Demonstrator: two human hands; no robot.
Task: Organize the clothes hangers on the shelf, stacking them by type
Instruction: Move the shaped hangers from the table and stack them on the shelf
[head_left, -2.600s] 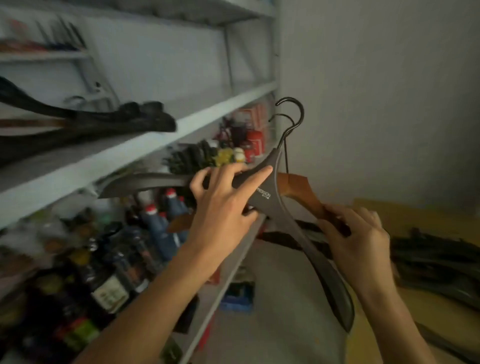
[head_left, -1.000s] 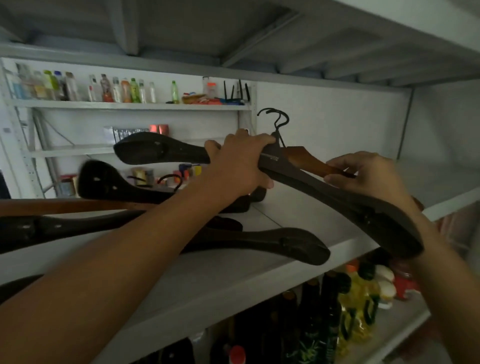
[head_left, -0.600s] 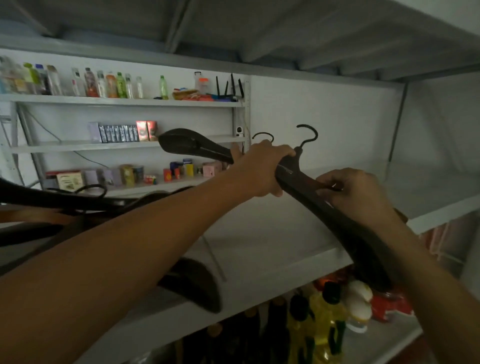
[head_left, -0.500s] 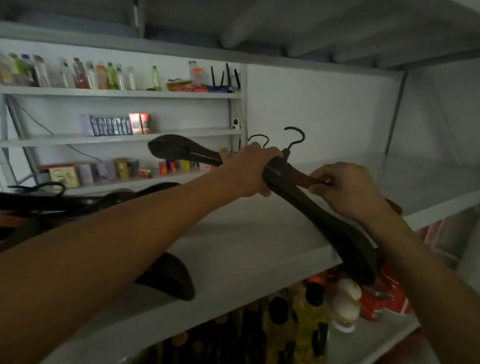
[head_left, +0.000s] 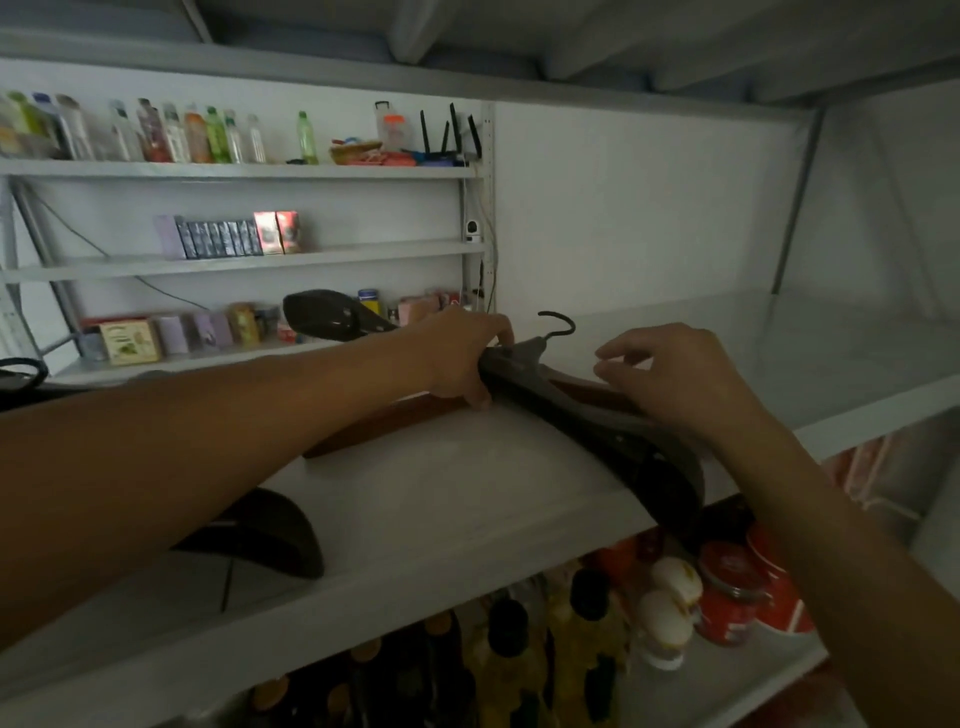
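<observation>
A dark plastic hanger (head_left: 613, 431) slants across the white shelf (head_left: 467, 493), its left end raised (head_left: 322, 317) and its right end past the front edge. My left hand (head_left: 462, 353) grips it at the neck, just beside the hook (head_left: 558, 325). Beneath it a brown wooden hanger (head_left: 384, 421) lies flat on the shelf board. My right hand (head_left: 670, 379) rests over the right arms of both hangers, with its fingers loosely bent and nothing pinched between them. Another dark hanger's end (head_left: 275, 535) shows below my left forearm.
A hanger hook (head_left: 21, 371) pokes in at the far left edge. Bottles (head_left: 545, 639) and red jars (head_left: 737, 592) fill the shelf below. Further shelves behind hold small bottles (head_left: 171, 135) and boxes (head_left: 223, 236). The shelf runs on to the right (head_left: 805, 353).
Both hangers came down onto the shelf. The brown hanger now lies flat on the board, and my right hand has loosened its hold on it. My left hand still grips the dark hanger.
</observation>
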